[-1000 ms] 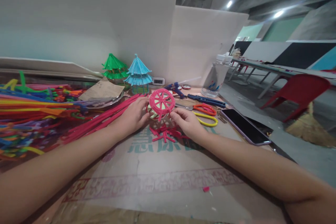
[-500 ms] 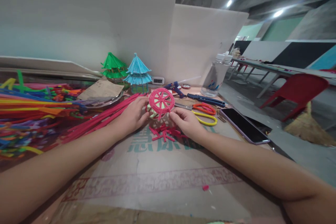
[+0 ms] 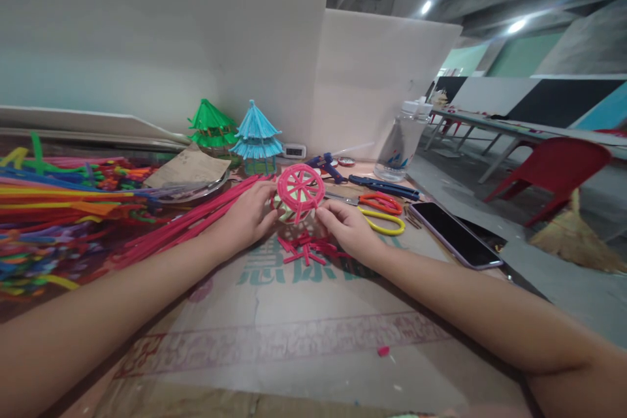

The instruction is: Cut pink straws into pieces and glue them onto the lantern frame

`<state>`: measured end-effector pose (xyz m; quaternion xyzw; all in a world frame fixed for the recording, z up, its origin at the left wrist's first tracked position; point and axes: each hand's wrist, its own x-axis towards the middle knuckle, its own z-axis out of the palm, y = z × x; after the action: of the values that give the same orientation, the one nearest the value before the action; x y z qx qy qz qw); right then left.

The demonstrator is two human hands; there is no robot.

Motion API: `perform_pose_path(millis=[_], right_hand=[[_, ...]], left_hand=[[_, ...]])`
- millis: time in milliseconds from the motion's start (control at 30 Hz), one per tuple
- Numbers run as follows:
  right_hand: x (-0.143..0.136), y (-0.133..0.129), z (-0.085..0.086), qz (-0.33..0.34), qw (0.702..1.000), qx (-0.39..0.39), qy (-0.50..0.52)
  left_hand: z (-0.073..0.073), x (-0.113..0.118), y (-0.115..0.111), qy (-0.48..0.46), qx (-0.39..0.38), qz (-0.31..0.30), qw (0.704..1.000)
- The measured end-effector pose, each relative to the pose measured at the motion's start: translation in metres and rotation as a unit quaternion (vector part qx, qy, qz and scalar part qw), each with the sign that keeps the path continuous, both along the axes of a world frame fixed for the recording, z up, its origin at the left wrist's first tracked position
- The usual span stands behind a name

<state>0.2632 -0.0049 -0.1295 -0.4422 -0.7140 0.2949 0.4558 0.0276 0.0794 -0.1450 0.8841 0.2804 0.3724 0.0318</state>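
A pink spoked wheel (image 3: pixel 300 191), made of fuzzy pipe cleaner, is held up between my two hands over the table. My left hand (image 3: pixel 252 215) grips its left side, with the fingertips partly hidden behind it. At the lower right rim, my right hand (image 3: pixel 350 228) is closed in a pinch where a short pink stub sticks out. Something pale green shows behind the spokes. Below the wheel lies a small heap of cut pink pipe-cleaner pieces (image 3: pixel 308 248). Long pink pipe cleaners (image 3: pixel 181 228) run beside and under my left hand.
Scissors (image 3: pixel 379 212), a utility knife (image 3: pixel 385 187), a glue gun (image 3: pixel 327 166) and a phone (image 3: pixel 455 234) lie to the right. A clear bottle (image 3: pixel 399 144) stands behind. Green (image 3: pixel 210 123) and blue (image 3: pixel 257 137) pavilion models stand at the back. Multicoloured pipe cleaners (image 3: pixel 59 202) fill the left.
The whole view has shifted very slightly. My hands and the wheel keep nearly the same position and hold.
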Motion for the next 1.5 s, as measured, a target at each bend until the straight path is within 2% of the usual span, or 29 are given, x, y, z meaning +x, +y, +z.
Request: perform_pose_path(millis=[167,333,533,867,1067,1500], right_hand=[[0.003,0.006,-0.005,-0.012,0.999,-0.025,0.033],[0.002,0.009,-0.005,0.012,0.997,-0.048,0.052],[0.000,0.007,-0.004,0.001,0.997,-0.057,0.043],[-0.002,-0.002,0.003,0.017,0.998,-0.045,0.033],[-0.006,-0.003,0.006,0.001,0.999,-0.038,0.009],[-0.004,-0.001,0.007,0.010,0.998,-0.051,0.030]], left_hand=[[-0.002,-0.001,0.003,-0.007,-0.034,-0.005,0.999],[-0.003,-0.002,0.006,-0.012,-0.041,-0.013,0.999],[-0.002,-0.002,0.005,-0.010,-0.028,-0.016,0.999],[0.005,0.001,-0.002,0.017,-0.001,0.000,1.000],[0.004,0.001,-0.001,0.009,-0.003,0.001,1.000],[0.003,0.000,-0.001,0.002,-0.005,-0.011,1.000]])
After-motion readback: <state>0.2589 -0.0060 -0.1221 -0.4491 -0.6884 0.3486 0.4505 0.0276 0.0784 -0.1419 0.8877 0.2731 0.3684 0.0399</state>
